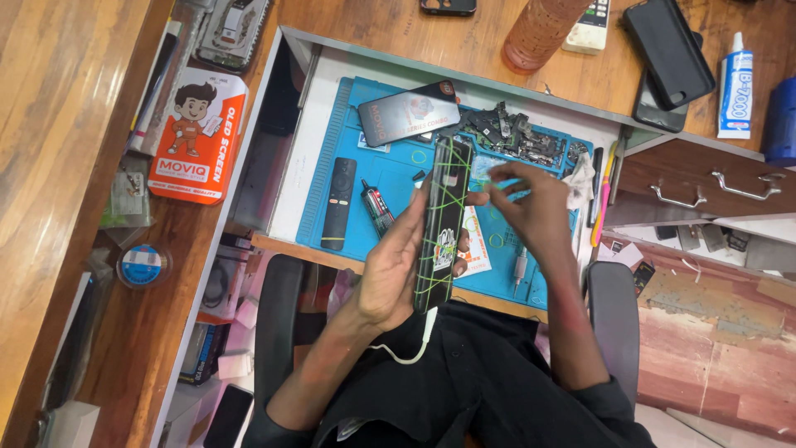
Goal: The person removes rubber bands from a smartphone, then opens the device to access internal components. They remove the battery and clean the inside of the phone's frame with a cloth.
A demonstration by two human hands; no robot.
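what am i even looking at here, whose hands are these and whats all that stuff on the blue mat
This is one picture from a camera worn on a person's head, looking down at their own two bare hands; there is no machine. The left hand holds a phone bound with green rubber bands, a white cable hanging from its lower end. The right hand works at the bands on the phone's right edge. Below lies a blue work mat with a black remote, another phone and a heap of small dark parts.
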